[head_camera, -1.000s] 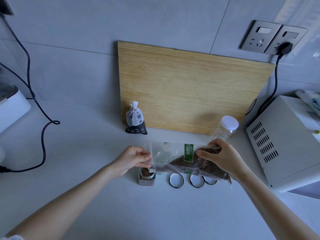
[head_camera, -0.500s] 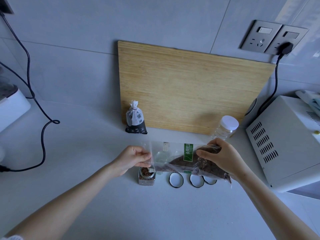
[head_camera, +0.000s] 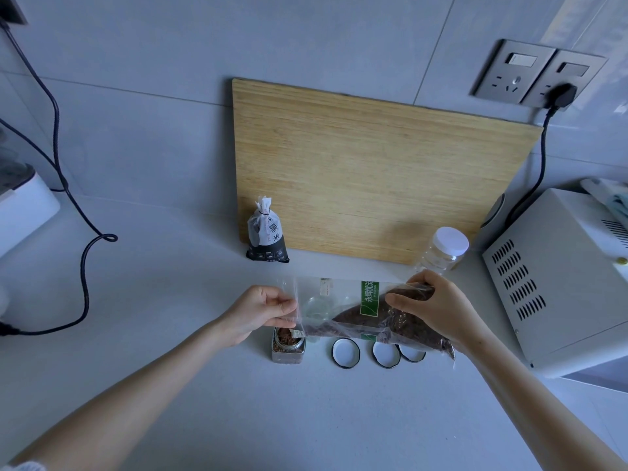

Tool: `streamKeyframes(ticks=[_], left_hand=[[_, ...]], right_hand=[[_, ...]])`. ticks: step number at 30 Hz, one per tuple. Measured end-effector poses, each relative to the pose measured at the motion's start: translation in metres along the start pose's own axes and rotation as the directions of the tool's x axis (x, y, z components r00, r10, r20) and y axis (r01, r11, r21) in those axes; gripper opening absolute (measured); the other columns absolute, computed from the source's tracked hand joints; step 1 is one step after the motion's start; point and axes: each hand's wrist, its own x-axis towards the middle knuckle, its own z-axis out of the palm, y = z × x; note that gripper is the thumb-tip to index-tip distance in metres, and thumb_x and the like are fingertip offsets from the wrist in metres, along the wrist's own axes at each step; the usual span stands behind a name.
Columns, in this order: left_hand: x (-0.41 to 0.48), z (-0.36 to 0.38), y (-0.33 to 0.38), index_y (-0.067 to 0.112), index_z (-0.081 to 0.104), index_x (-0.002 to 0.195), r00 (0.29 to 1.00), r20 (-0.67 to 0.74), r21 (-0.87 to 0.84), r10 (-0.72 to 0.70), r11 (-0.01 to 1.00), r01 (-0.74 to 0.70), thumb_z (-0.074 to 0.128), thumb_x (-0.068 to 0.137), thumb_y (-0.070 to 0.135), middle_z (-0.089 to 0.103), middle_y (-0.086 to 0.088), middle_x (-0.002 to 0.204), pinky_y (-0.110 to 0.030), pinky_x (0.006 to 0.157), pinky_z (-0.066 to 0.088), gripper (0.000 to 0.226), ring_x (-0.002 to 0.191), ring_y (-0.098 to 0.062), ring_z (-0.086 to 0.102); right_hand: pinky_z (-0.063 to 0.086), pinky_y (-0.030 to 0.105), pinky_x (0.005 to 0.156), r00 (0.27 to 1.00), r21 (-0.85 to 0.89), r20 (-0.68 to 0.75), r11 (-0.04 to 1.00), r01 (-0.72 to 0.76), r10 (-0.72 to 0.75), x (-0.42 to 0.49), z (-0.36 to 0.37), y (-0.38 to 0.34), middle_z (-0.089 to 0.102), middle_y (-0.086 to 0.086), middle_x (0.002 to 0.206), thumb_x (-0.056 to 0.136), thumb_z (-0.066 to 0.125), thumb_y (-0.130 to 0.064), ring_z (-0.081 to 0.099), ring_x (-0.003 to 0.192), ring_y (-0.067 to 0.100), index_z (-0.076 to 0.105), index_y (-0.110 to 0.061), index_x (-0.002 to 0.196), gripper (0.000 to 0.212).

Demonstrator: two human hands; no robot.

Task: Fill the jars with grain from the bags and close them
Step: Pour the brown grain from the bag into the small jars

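**Bag tipped over the jar, little changed**

Since a moment ago nothing has shifted much. My left hand point(head_camera: 261, 314) pinches the open mouth of the clear grain bag point(head_camera: 356, 311), just above the small jar point(head_camera: 288, 345) on the counter point(head_camera: 204, 402). My right hand point(head_camera: 438, 307) is clamped on its raised full end. Under the bag lie three lids point(head_camera: 345, 352); beyond it, a small black bag point(head_camera: 267, 237) and a white-capped jar point(head_camera: 443, 249).
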Motion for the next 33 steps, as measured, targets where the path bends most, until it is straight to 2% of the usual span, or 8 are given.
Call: streamKeyframes(ticks=[5,8,13,18,22,29,33], left_hand=[[0.000,0.000,0.000,-0.001,0.067,0.087,1.000,-0.010,-0.002,-0.004,1.000,0.004,0.062,0.085,0.007,0.069,-0.013,0.080,-0.031,0.076,0.058,0.009,0.075,-0.020,0.069],[0.001,0.002,0.003,0.000,0.067,0.086,1.000,-0.010,0.017,-0.001,1.000,0.002,0.062,0.086,0.006,0.069,-0.009,0.077,-0.033,0.079,0.058,0.007,0.073,-0.017,0.069],[0.002,0.007,0.012,0.004,0.066,0.083,1.000,-0.013,0.092,-0.002,0.996,0.003,0.062,0.086,0.006,0.067,-0.007,0.073,-0.029,0.074,0.059,0.006,0.072,-0.018,0.069],[0.006,0.011,0.018,0.004,0.067,0.082,1.000,0.005,0.175,-0.008,0.984,0.007,0.064,0.085,0.008,0.067,-0.004,0.069,-0.032,0.074,0.059,0.006,0.068,-0.015,0.068],[0.008,0.016,0.021,0.005,0.067,0.083,1.000,0.004,0.226,-0.013,0.974,0.012,0.065,0.084,0.009,0.067,-0.006,0.072,-0.032,0.073,0.059,0.005,0.066,-0.012,0.067],[0.009,0.024,0.032,0.007,0.066,0.079,1.000,0.013,0.303,-0.009,0.953,0.005,0.066,0.085,0.011,0.068,-0.006,0.074,-0.032,0.072,0.059,0.007,0.064,-0.011,0.068],[0.011,0.030,0.041,0.010,0.065,0.076,1.000,0.020,0.335,-0.005,0.942,-0.002,0.066,0.084,0.012,0.068,-0.006,0.075,-0.028,0.069,0.059,0.008,0.061,-0.009,0.068]], right_hand=[[0.044,0.027,0.063,1.000,0.021,0.004,1.000,0.000,0.000,0.001,0.001,0.001,0.066,-0.006,0.082,0.065,0.081,-0.043,0.062,0.078,0.014,0.059,-0.020,0.088,0.039],[0.046,0.028,0.065,1.000,0.048,0.011,0.999,-0.013,0.013,0.001,0.001,0.006,0.066,-0.004,0.083,0.065,0.082,-0.042,0.062,0.078,0.015,0.060,-0.019,0.089,0.040],[0.053,0.039,0.074,0.994,0.159,0.052,0.982,-0.100,0.093,0.002,0.005,0.023,0.068,0.002,0.087,0.064,0.084,-0.040,0.065,0.082,0.021,0.061,-0.019,0.090,0.040],[0.052,0.035,0.071,0.985,0.278,0.101,0.946,-0.165,0.142,-0.003,0.009,0.034,0.067,0.007,0.092,0.068,0.082,-0.034,0.064,0.084,0.022,0.061,-0.015,0.093,0.038],[0.053,0.040,0.075,0.976,0.310,0.122,0.928,-0.209,0.179,-0.004,0.012,0.043,0.067,0.008,0.092,0.067,0.082,-0.036,0.064,0.085,0.024,0.061,-0.016,0.093,0.039],[0.056,0.042,0.077,0.966,0.370,0.150,0.895,-0.250,0.208,-0.008,0.010,0.054,0.068,0.011,0.095,0.052,0.080,-0.047,0.065,0.088,0.028,0.062,-0.016,0.095,0.057],[0.056,0.043,0.077,0.969,0.403,0.151,0.882,-0.243,0.197,-0.011,0.007,0.059,0.069,0.013,0.096,0.050,0.079,-0.047,0.066,0.088,0.030,0.063,-0.014,0.094,0.058]])
